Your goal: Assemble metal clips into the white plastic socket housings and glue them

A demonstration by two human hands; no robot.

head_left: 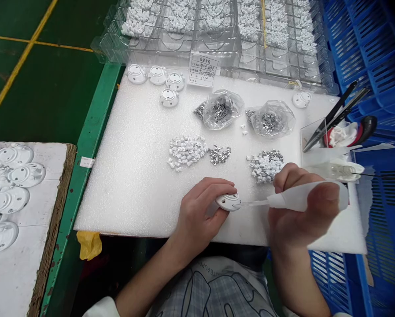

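Between the thumb and fingers of my left hand (pixel 200 213) is a round white plastic part (pixel 228 202) with small dark openings. My right hand (pixel 294 215) grips a translucent white squeeze bottle (pixel 294 197), thumb pressed along its side. The bottle's thin nozzle points left, its tip at or very near the right edge of the white part. Just beyond my hands lie a pile of small white pieces (pixel 187 151), a small heap of silvery metal bits (pixel 219 154) and a mixed pile of white and silvery pieces (pixel 266 166).
Two clear bags of metal bits (pixel 223 110) stand behind the piles. Several similar white parts (pixel 157 75) sit at the back left, near a paper label (pixel 203 70). Clear trays (pixel 171 48) line the back. A tool holder (pixel 312 132) and blue crates (pixel 365 48) are at right.
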